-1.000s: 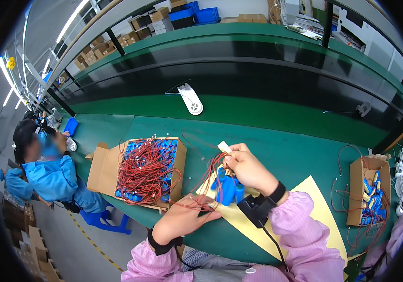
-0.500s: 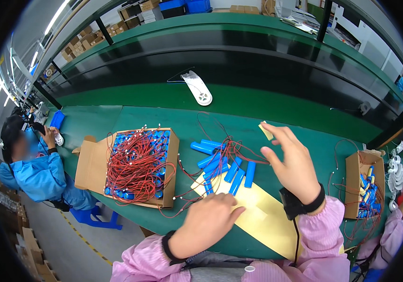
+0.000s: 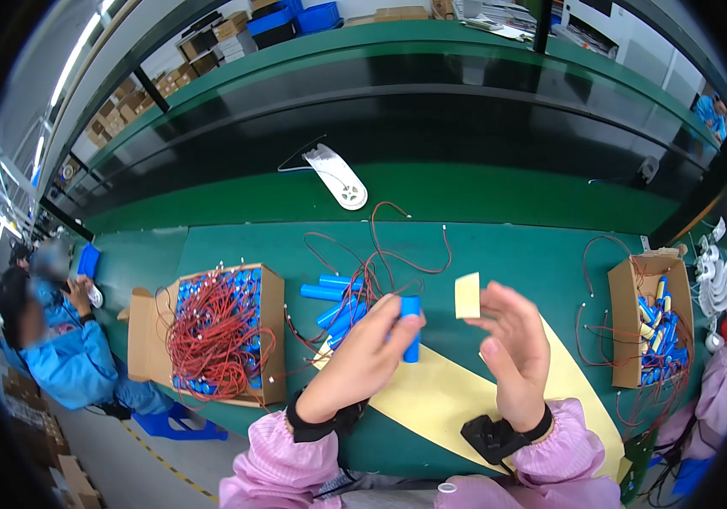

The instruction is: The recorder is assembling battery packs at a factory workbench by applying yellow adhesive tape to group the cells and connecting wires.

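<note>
My left hand (image 3: pixel 355 360) is closed around a blue cylindrical battery (image 3: pixel 412 346), which stands nearly upright between thumb and fingers. To its right, my right hand (image 3: pixel 514 352) has a small pale yellow sticker (image 3: pixel 467 295) at its fingertips; the thumb stands apart below. Several more blue batteries (image 3: pixel 321 293) with red wires (image 3: pixel 376 246) lie just beyond my left hand, some hidden by it. Under both hands stretches a yellow sticker sheet (image 3: pixel 431 399).
On the left stands an open cardboard box (image 3: pixel 272 339) of wired batteries; a smaller box (image 3: pixel 626 331) on the right holds batteries with yellow stickers. A white plastic part (image 3: pixel 338 178) lies at the back. Co-workers sit at the left and right; one wears a blue smock (image 3: pixel 75 339).
My left hand has picked up a battery and raised it off the sheet. My right hand, with the sticker, has come lower and closer to it. The view has shifted slightly.
</note>
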A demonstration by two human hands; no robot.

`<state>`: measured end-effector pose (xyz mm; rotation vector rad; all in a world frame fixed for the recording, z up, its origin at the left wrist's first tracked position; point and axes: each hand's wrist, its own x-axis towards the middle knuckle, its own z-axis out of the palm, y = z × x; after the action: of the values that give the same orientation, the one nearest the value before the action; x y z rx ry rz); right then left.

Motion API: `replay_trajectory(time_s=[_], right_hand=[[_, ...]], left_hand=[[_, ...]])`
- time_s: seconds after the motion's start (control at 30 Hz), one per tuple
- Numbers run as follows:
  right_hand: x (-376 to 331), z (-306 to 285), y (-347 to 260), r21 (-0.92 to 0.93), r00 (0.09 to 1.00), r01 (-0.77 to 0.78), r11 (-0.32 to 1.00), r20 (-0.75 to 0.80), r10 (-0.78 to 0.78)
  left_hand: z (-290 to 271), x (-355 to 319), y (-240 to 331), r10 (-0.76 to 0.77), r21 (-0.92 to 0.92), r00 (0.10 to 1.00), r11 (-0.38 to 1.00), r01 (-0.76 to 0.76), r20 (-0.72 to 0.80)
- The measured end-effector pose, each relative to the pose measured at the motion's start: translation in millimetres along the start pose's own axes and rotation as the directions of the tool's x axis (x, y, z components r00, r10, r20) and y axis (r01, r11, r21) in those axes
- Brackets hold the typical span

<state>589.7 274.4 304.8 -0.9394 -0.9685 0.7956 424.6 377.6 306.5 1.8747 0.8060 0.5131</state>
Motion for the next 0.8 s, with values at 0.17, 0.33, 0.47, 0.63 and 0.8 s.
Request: replay_trajectory(time_s=[0.17,0.33,0.47,0.63,0.8], right_hand=[[-2,4,-3,-0.063,0.987,0.021,0.998,0.162,-0.01],[-2,7,5,-0.118,0.97,-0.055,0.991,0.229,0.081],[-2,9,6,-0.129,0.968,-0.083,0.988,0.226,0.111],[-3,9,9,-0.087,0.957,-0.137,0.987,0.244,0.154],[-4,8,13,-0.027,0.96,-0.182,0.983,0.212,0.183]], left_hand=[[-6,-12,1,-0.131,-0.752,0.99,0.647,0.127,0.054],[1,-11,-3,-0.104,-0.693,0.994,0.719,0.054,-0.03],[3,-11,1,-0.17,-0.729,0.985,0.677,0.101,-0.021],[1,-12,-7,-0.129,-0.659,0.992,0.747,0.085,-0.018],[1,-11,-8,-0.155,-0.712,0.987,0.698,0.072,-0.052]])
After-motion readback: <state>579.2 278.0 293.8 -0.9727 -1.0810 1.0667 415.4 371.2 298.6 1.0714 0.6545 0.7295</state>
